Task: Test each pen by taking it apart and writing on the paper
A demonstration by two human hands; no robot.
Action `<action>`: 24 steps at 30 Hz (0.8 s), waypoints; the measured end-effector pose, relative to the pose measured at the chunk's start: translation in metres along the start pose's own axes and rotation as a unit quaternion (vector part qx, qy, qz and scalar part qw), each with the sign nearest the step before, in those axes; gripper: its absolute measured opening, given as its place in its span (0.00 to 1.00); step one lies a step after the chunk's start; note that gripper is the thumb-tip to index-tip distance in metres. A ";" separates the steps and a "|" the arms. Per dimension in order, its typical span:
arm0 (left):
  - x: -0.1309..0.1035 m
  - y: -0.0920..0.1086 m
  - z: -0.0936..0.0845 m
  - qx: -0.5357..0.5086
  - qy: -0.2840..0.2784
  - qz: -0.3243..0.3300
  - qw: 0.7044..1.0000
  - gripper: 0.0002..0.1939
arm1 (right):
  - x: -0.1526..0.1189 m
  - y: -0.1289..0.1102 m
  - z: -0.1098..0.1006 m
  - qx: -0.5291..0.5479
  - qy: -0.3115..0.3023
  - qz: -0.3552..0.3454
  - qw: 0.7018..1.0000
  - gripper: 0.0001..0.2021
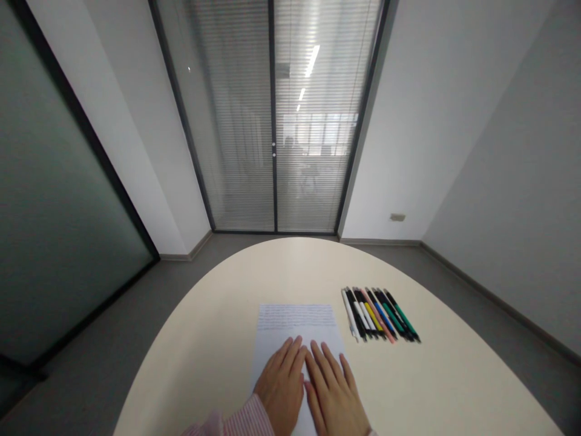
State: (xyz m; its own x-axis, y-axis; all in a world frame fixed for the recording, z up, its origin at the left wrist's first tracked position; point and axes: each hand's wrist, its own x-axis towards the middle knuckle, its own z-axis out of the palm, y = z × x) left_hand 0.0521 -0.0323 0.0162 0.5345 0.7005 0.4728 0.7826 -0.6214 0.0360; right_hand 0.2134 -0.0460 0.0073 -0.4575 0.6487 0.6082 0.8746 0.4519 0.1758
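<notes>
Two hands of ours lie nearest, backs up and fingers forward: the left hand (284, 381) and, just beside it, the right hand (336, 393). Both are open and flattened, palms down on one sheet of paper (270, 342), with the right hand also reaching past the sheet's right side. Their index fingertips come together near the middle; whether they actually touch, we cannot tell. One striped pink-and-white sleeve (249, 418) covers our left wrist.

The sheet sits in front of us on one pale table (204, 363) with a curved far edge. Several rows of writing cross its top part, too small for us to read or count surely; the part between them and our fingers is plain white.

To the right of the sheet, apart from our hands, we see one slanting row of pens (379, 318), side by side. We make out roughly ten, packed too closely for an exact count. From left to right, the row runs through white, black, some with white barrels, one yellow, one pink, one blue, and two green at the right end.

Beyond the table, across the grey floor (172, 290), we face two glass panels (242, 121) with thin slatted blinds, parted by one dark upright. One small plate (397, 217) is low on the white wall (408, 133) to our right, and one dark-framed frosted panel (54, 212) stands to our left.
</notes>
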 end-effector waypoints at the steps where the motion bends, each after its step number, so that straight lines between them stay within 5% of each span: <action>1: 0.001 -0.001 -0.003 -0.006 -0.006 0.007 1.000 0.23 | 0.002 0.002 -0.005 -0.003 0.001 -0.009 1.000 0.20; 9: -0.002 0.000 0.002 -0.027 -0.015 0.024 0.999 0.21 | 0.005 0.002 -0.021 0.009 -0.042 0.013 0.999 0.18; 15: 0.002 -0.005 -0.012 -0.023 -0.040 0.054 0.997 0.19 | 0.003 -0.006 -0.018 0.067 -0.083 0.074 0.992 0.18; 24: 0.001 -0.008 -0.006 -0.032 -0.051 0.055 0.997 0.19 | 0.001 -0.005 -0.013 0.105 -0.104 0.039 0.988 0.19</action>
State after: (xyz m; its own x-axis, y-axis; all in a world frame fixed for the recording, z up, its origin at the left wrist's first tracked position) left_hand 0.0448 -0.0288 0.0215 0.6479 0.6576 0.3846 0.6979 -0.7147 0.0464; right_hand 0.2109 -0.0559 0.0173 -0.4328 0.7878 0.4382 0.8654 0.4993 -0.0428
